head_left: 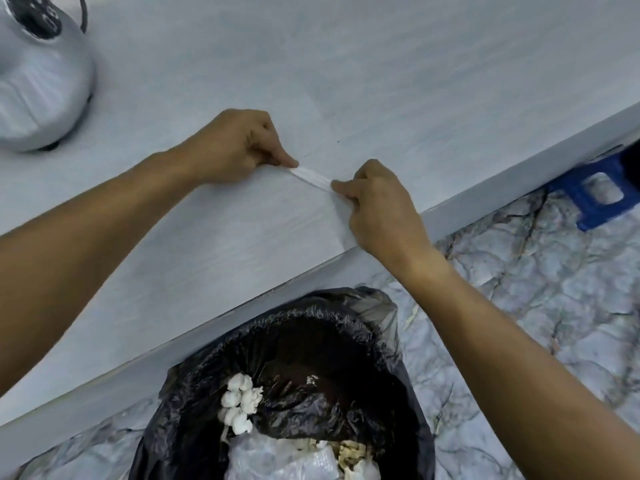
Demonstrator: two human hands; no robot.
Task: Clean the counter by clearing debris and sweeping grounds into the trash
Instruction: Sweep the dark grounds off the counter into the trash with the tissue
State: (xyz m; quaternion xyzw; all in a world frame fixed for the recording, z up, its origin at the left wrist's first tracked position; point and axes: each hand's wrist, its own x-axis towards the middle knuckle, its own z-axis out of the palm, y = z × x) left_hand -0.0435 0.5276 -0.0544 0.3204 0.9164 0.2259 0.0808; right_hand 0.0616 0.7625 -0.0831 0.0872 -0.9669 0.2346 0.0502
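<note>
Where the frame ends at top left, a silver appliance [38,84] is cut off — its type cannot be made out. A blue stool [599,192] at the right edge is partly hidden under the counter [415,64]. The trash bin [294,393], lined with a black bag, is cropped at the bottom; dark grounds and white scraps show inside. On the counter near its front edge lies a white sheet [277,209], hard to tell from the pale surface. Left hand [239,147] and right hand [377,202] each pinch one end of the sheet's bunched upper edge — fingertips closed on it. The bin stands directly below.
</note>
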